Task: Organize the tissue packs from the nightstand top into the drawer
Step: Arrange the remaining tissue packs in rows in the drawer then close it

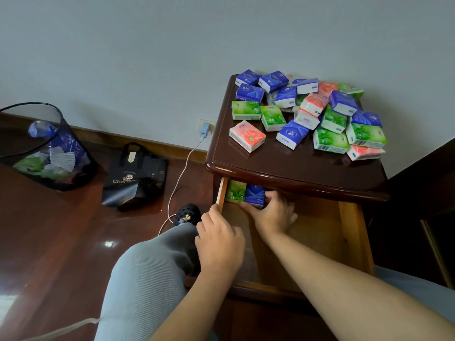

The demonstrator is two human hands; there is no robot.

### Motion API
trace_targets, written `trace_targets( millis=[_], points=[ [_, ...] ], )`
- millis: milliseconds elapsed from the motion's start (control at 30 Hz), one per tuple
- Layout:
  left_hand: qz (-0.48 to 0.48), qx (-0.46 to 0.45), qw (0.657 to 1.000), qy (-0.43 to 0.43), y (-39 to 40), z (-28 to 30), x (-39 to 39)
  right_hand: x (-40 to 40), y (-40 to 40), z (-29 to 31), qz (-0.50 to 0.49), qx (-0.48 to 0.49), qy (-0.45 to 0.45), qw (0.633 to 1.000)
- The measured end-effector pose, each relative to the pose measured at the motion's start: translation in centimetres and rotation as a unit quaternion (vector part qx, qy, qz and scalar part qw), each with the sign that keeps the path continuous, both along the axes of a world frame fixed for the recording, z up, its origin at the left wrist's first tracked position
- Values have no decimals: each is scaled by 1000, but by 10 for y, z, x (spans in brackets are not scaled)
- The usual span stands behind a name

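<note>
Nearest the camera, the left hand (219, 238) rests on the left side wall of the open drawer (354, 232), its fingers loosely bent over the rim and its forefinger stretched along the wall's top edge. Farther into the drawer, the right hand (272, 212) grips a blue tissue pack (255, 194), thumb below it and fingers curled round its right side. That pack stands at the drawer's back left corner, touching a green tissue pack (235, 190) on its left. Above the drawer, on the nightstand top (283, 163), lies a loose heap of tissue packs (317, 112) in blue, green and pink. Left of the drawer, on the floor, stand a black bag (135, 178) and a mesh wastebasket (44, 148).
</note>
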State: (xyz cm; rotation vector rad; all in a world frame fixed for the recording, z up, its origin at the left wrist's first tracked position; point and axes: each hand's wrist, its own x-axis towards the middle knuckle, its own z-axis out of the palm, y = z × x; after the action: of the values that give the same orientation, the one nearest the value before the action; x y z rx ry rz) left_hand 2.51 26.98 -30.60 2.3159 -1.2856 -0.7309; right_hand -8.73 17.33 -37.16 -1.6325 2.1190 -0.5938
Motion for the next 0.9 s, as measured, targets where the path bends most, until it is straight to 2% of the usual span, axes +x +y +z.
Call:
trace_targets(
  millis=[100, 267, 367, 433, 500, 567, 633, 700, 800, 900],
  points=[
    [-4, 2, 1000, -7, 1, 1, -1, -1, 6, 6, 7, 24, 3, 1000],
    [0, -21, 999, -31, 4, 4, -3, -17, 41, 25, -10, 52, -51, 997],
    [-8, -65, 995, -70, 5, 8, -7, -44, 54, 48, 72, -58, -6, 996],
    [-28, -114, 988, -97, 2, 11, -12, -64, 43, 71, 90, -153, 5, 984],
    [-62, -144, 981, -113, -5, 19, -16, -87, 16, 94, 68, -226, 4, 972],
    [-86, -166, 975, -121, -20, 30, -22, -111, -15, 120, -3, -249, 4, 969],
    [-105, -176, 971, -125, -38, 44, -29, -131, -46, 140, -79, -233, 17, 969],
    [-131, -178, 968, -122, -58, 58, -36, -145, -72, 155, -134, -179, 38, 974],
    [-164, -183, 963, -110, -79, 69, -46, -160, -101, 164, -169, -81, 52, 981],
    [-197, -182, 958, -104, -90, 73, -56, -164, -120, 159, -179, -53, 55, 981]
  ],
)
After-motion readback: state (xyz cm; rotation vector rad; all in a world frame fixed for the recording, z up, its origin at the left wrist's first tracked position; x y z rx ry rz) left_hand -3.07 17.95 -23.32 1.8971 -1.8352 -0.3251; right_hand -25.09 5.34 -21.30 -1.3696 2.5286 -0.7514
